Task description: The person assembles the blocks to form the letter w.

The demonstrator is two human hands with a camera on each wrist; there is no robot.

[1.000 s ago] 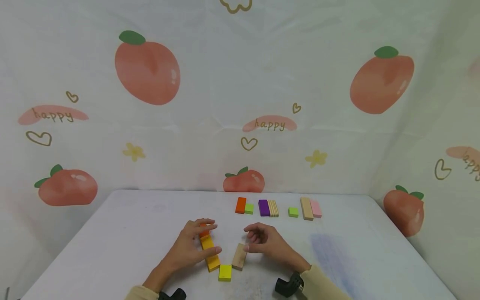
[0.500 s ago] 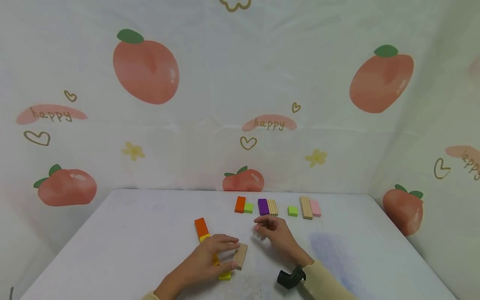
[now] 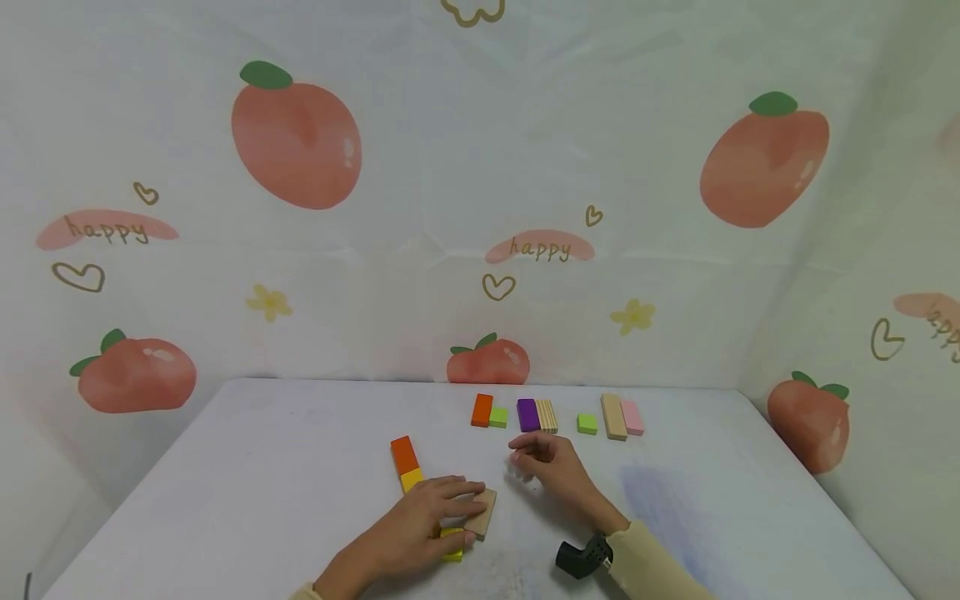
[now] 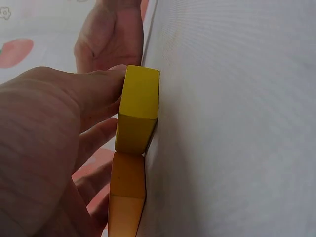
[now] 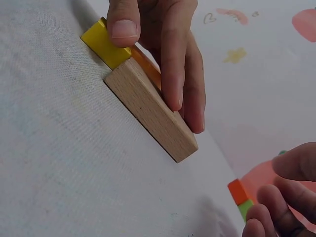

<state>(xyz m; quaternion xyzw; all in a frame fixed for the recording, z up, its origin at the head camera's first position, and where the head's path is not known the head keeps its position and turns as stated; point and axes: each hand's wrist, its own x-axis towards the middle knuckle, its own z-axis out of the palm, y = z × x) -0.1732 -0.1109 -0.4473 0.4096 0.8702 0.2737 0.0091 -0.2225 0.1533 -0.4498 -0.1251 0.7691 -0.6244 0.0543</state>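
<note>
My left hand (image 3: 408,525) reaches over a V-shaped row of wooden toy blocks. In the right wrist view its thumb rests on the yellow block (image 5: 106,47), and its fingers lie along the plain wooden block (image 5: 150,111), which meets the yellow one at a corner. An amber block (image 4: 127,182) touches the yellow block's other end in the left wrist view. Farther up that arm of the V lie a yellow-orange block (image 3: 411,480), partly hidden by the hand, and a red-orange block (image 3: 405,456). My right hand (image 3: 555,468), loosely curled and holding nothing, hovers right of the blocks.
Along the table's back lie a red-orange block (image 3: 482,410), two green blocks, one here (image 3: 587,424), a purple block (image 3: 528,415), a striped block (image 3: 547,416), a plain wooden block (image 3: 613,417) and a pink block (image 3: 633,417). A printed cloth (image 3: 420,208) hangs behind.
My left hand has moved right and nearer, from the amber blocks to the yellow and plain wooden ones. My right hand has left the plain block and moved toward the back row.
</note>
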